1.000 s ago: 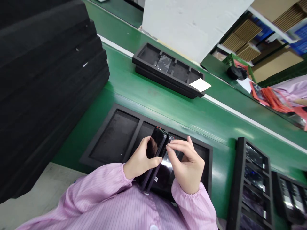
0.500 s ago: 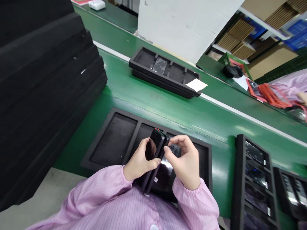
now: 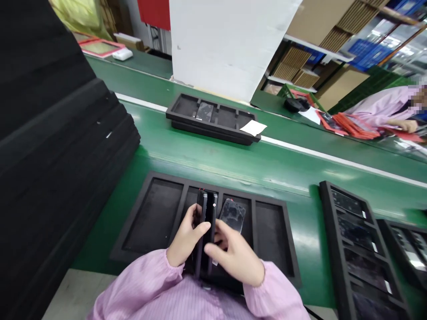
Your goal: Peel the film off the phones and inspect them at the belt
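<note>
At 6 o'clock, close to the person's chest, both hands hold two black phones (image 3: 207,218) standing on edge, pressed flat against each other. The left hand (image 3: 185,240) is closed around them from the left, its thumb laid across their near edge. The right hand (image 3: 235,258) is curled against their right side low down, thumb pressing the lower part. They stand just above the near tray (image 3: 151,180), a black foam tray with four pockets on the green belt (image 3: 273,162). A glossy phone (image 3: 232,214) leans in the third pocket from the left; whether the right fingers touch it cannot be told. The other three pockets show bare foam, so the filling looks barely started. Filled trays (image 3: 353,240) lie at 3 o'clock, another tray (image 3: 213,129) at 12, and a foam stack (image 3: 66,155) at 9.
</note>
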### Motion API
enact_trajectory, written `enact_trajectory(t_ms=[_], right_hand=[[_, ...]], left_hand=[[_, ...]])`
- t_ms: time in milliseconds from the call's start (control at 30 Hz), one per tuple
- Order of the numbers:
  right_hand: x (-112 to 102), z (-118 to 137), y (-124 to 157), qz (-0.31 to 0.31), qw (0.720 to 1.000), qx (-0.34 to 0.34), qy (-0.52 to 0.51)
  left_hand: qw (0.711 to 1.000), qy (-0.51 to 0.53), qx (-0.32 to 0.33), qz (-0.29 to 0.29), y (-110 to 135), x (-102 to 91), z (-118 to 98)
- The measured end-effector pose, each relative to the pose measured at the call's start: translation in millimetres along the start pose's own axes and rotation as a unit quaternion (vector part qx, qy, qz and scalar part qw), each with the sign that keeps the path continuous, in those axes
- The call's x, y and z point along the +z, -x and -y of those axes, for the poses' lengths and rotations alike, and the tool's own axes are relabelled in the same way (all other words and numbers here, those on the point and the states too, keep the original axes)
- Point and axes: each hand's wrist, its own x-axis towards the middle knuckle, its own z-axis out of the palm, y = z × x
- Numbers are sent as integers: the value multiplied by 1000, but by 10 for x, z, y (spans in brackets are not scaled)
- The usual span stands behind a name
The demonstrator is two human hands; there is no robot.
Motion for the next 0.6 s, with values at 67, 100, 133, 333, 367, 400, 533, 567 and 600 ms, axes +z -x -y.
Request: enact_trajectory(t_ms=[67, 100, 133, 333, 367, 400, 533, 567, 600], right_hand=[[90, -32, 63, 4, 999, 11, 42], [126, -49, 74, -8, 998, 5, 58], [151, -66, 76, -25, 997, -5, 66], [-193, -37, 25, -144, 987, -62, 36], [-363, 2, -13, -167, 983, -66, 38], [-558, 50, -74, -187, 979, -69, 38], [-1425, 252, -632, -191, 979, 13, -61], [-1614, 291, -849, -193, 978, 35, -69], [-1778, 326, -1088, -198, 977, 44, -70]], left_hand=[[1000, 23, -13, 4, 0, -11, 0], [999, 36, -17, 4, 2, -12, -2], [999, 50, -19, 4, 6, -11, -5], [987, 135, -72, -49, 28, 18, 23], [984, 142, -83, -71, 17, 19, 47], [981, 146, -88, -89, -1, 18, 76], [978, 149, -84, -118, -151, -7, 234], [977, 153, -87, -120, -198, -21, 278], [975, 160, -93, -122, -245, -38, 321]])
